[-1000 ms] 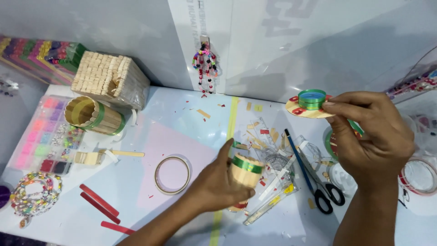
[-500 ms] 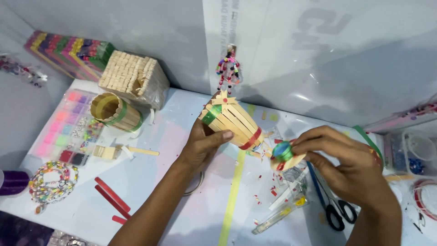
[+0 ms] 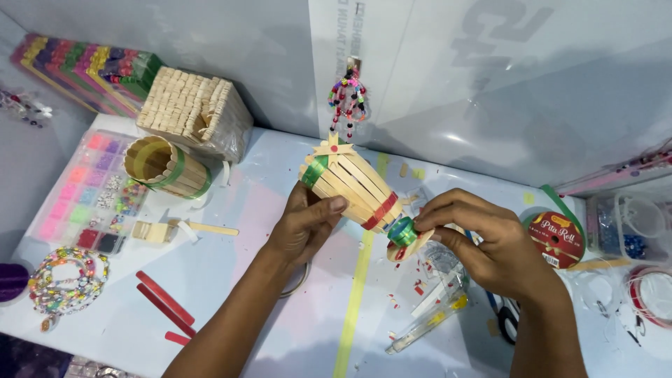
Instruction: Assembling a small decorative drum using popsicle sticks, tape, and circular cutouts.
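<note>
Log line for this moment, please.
left hand: holds stick cup tilted | right hand: holds round base against cup's red-banded end | scissors: on table

Scissors (image 3: 505,318) mostly hidden beneath right-hand fingers (image 3: 448,210) and wrist, only handles peeking out. Tape ring (image 3: 297,280) largely covered under left forearm, below left-hand fingers (image 3: 329,206). Far right of fingers, clear spool (image 3: 654,294) cut off by frame edge.

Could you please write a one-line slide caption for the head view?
Left hand tilts a craft-stick basket while right hand holds a green-ringed wooden disc at its red-banded end.
</note>
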